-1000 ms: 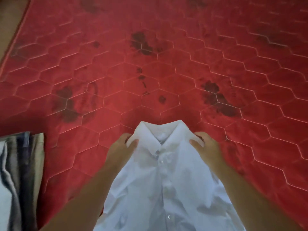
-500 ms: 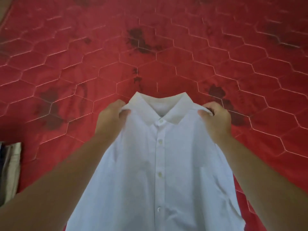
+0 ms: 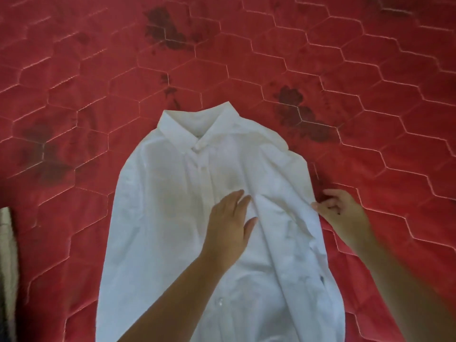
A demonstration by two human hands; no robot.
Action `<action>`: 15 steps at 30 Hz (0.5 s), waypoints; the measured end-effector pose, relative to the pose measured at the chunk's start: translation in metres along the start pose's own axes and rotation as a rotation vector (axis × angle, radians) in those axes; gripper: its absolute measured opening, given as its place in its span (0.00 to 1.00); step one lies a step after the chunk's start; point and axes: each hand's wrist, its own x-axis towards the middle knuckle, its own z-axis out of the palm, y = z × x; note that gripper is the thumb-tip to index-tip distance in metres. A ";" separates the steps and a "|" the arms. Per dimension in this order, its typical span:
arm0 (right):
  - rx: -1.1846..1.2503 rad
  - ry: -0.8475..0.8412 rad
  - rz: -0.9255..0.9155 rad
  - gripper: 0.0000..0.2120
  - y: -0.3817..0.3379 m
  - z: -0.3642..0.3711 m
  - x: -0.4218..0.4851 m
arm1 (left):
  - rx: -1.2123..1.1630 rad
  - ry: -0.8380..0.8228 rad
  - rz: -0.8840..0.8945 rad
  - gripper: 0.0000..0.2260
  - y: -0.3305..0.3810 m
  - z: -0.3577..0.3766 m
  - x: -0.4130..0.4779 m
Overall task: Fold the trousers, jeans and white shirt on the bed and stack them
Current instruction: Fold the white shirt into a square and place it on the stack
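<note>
The white shirt (image 3: 172, 206) lies front up on the red bed (image 3: 345, 82), collar pointing away from me, buttons closed. My left hand (image 3: 229, 225) rests flat on the shirt's chest, fingers straight, just right of the button line. My right hand (image 3: 340, 208) pinches the shirt's right side edge near the armpit, fingers curled. Creases run down the shirt's right side below that hand. The trousers and jeans show only as a strip of folded cloth (image 3: 7, 267) at the left edge.
The red quilted bed cover has a hexagon stitch pattern and dark flower prints (image 3: 167, 28). Bare cover stretches beyond the collar and on both sides of the shirt.
Both hands let go of the shoulders after the shirt was laid flat on the bed. My left hand now presses the chest and my right hand took the side edge.
</note>
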 end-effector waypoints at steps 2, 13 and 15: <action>0.024 -0.025 0.020 0.17 0.019 -0.005 -0.022 | -0.052 -0.075 -0.040 0.18 0.009 0.012 -0.007; -0.164 0.074 -0.052 0.03 0.036 -0.047 -0.039 | 0.116 -0.163 -0.048 0.24 0.003 0.021 -0.011; -0.171 0.229 -0.108 0.04 0.023 -0.080 -0.026 | 0.146 -0.169 -0.056 0.24 0.004 0.021 -0.011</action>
